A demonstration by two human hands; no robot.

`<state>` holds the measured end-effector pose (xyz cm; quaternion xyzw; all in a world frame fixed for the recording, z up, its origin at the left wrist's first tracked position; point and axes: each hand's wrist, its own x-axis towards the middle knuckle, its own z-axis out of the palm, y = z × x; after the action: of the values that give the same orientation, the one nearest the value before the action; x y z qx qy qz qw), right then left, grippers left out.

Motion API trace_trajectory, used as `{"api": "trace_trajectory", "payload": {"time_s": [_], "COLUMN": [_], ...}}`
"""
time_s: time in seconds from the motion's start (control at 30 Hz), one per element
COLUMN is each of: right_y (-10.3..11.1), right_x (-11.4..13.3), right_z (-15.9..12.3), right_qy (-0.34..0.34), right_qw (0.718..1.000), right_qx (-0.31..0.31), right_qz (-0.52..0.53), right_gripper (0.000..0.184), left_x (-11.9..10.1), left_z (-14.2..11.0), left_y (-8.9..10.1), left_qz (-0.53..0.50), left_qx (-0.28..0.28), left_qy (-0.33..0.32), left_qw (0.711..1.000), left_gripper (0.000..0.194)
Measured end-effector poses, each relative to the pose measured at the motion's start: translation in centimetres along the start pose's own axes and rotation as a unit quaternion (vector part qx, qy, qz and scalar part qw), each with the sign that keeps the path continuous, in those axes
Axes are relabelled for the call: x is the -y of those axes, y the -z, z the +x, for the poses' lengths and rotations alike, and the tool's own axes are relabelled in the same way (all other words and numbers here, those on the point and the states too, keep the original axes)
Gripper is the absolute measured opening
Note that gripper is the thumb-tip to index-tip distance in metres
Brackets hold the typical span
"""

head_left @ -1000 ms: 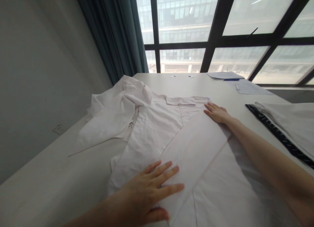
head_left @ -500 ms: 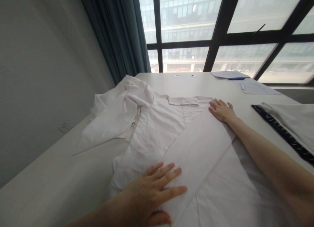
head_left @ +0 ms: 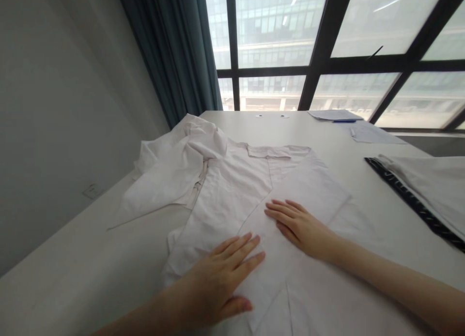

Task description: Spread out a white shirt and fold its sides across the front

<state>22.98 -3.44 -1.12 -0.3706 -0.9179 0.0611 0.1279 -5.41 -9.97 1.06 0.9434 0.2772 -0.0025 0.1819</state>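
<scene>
A white garment (head_left: 232,190) lies spread over the table, with a wide folded panel running diagonally across its right part. Flat on the lower part of that panel rests my left hand (head_left: 225,278), its fingers stretched out. My right hand (head_left: 298,227) lies palm down farther up the same panel, fingers extended and close together. Neither hand grips the cloth. At the far left the garment bunches up in a loose, rumpled heap (head_left: 170,166). A short strip of cloth (head_left: 268,152) sits along its far edge.
On the right lies another folded white cloth (head_left: 428,181) with a black strip (head_left: 414,205) along its edge. Papers (head_left: 378,132) and a blue pen (head_left: 344,121) are on the table's far right. A wall stands to the left; a dark curtain (head_left: 174,50) and windows are behind.
My right hand has slid from the garment's far right corner toward me and leftward along the folded panel. My left hand has shifted slightly, with its fingers nearer together.
</scene>
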Motion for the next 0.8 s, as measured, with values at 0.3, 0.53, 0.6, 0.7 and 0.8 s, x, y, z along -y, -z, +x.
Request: {"api": "trace_trajectory", "payload": {"time_s": [0.3, 0.53, 0.6, 0.7, 0.8], "right_y": [0.4, 0.8, 0.9, 1.2, 1.5], "right_x": [-6.4, -12.5, -13.8, -15.4, -16.9], "right_z": [0.2, 1.0, 1.2, 1.4, 1.7], "right_qy": [-0.105, -0.221, -0.243, -0.271, -0.297], "right_qw": [0.993, 0.97, 0.963, 0.955, 0.948], "right_qx": [0.037, 0.044, 0.042, 0.031, 0.025], "right_qz": [-0.029, -0.095, -0.104, -0.111, -0.115], "right_gripper": [0.056, 0.062, 0.063, 0.065, 0.065], "left_x": [0.2, 0.0, 0.0, 0.0, 0.0], "left_z": [-0.1, -0.1, -0.1, 0.0, -0.1], "left_y": [-0.3, 0.0, 0.0, 0.1, 0.1], "left_qz": [0.0, 0.005, 0.007, 0.004, 0.002], "left_qx": [-0.01, 0.002, 0.005, -0.001, -0.009], "left_qy": [-0.007, -0.006, -0.004, -0.004, -0.008], "left_qw": [1.0, 1.0, 1.0, 1.0, 1.0], "left_gripper": [0.069, 0.067, 0.067, 0.068, 0.068]}}
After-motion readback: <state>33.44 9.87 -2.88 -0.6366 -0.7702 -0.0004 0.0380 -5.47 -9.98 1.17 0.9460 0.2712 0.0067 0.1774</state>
